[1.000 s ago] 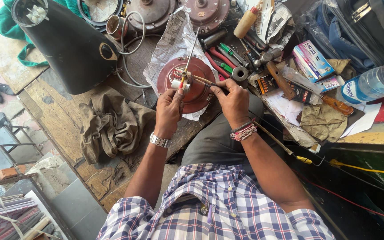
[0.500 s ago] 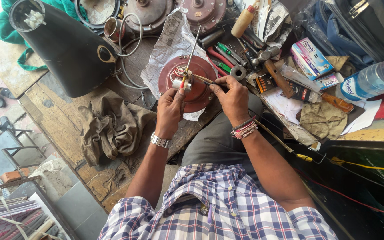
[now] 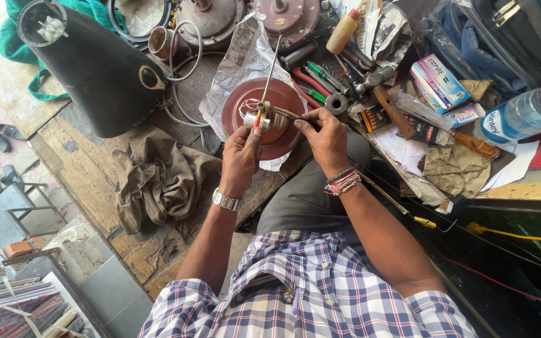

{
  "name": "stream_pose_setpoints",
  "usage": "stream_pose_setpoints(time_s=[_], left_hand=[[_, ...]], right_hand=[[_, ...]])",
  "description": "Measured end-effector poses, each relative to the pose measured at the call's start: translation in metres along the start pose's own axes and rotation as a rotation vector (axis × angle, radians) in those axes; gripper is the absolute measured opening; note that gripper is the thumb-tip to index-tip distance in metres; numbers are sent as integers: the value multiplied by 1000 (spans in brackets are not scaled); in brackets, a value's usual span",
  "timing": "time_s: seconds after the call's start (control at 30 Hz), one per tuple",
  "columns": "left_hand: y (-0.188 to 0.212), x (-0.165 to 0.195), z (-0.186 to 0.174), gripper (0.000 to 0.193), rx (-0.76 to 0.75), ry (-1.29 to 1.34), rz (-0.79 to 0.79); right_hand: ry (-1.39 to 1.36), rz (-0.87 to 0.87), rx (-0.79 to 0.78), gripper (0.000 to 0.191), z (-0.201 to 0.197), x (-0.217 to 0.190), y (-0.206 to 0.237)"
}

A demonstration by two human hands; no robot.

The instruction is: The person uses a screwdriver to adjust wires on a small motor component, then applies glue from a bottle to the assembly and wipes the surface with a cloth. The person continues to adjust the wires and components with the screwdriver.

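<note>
A round dark-red motor housing [image 3: 286,100] lies on a crumpled plastic sheet [image 3: 240,59] on the wooden workbench [image 3: 89,181]. A pale hub with coloured wires [image 3: 257,117] sits at its middle. My left hand [image 3: 240,156] pinches the hub and wires from below. My right hand [image 3: 325,138] grips a thin metal tool [image 3: 290,114] whose tip reaches the hub. A slim rod [image 3: 272,66] rises from the hub toward the back.
A black cone-shaped cover [image 3: 98,75] and a brown rag [image 3: 158,178] lie to the left. Screwdrivers [image 3: 313,78], a hammer [image 3: 383,94], small boxes [image 3: 439,81] and a water bottle [image 3: 527,112] crowd the right. More round motor parts [image 3: 286,15] sit at the back.
Both hands stay at the hub of the red housing; only small finger shifts and a slight movement of the camera show.
</note>
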State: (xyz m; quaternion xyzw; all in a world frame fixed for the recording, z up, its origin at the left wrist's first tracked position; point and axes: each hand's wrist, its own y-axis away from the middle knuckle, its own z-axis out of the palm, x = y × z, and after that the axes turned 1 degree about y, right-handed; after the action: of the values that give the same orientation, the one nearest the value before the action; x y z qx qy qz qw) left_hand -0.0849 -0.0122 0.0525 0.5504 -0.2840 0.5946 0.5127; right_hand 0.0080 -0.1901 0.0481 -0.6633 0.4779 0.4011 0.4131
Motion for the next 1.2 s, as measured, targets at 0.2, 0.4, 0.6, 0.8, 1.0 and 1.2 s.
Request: stream_pose_setpoints(time_s=[0.2, 0.4, 0.6, 0.8, 1.0, 1.2], left_hand=[[0, -1, -3, 21, -18, 54, 25], [0, -1, -3, 20, -12, 63, 14], [1, 0, -3, 20, -19, 89, -15], [1, 0, -4, 22, -7, 71, -9], [3, 3, -5, 23, -6, 61, -13], [6, 6, -7, 22, 9, 59, -50]], right_hand=[[-8, -8, -3, 16, 2, -1, 0], [0, -18, -5, 16, 3, 0, 0], [-10, -8, -10, 16, 3, 0, 0], [12, -18, -5, 16, 5, -2, 1], [22, -15, -9, 16, 6, -3, 1], [6, -43, -18, 16, 9, -1, 3]])
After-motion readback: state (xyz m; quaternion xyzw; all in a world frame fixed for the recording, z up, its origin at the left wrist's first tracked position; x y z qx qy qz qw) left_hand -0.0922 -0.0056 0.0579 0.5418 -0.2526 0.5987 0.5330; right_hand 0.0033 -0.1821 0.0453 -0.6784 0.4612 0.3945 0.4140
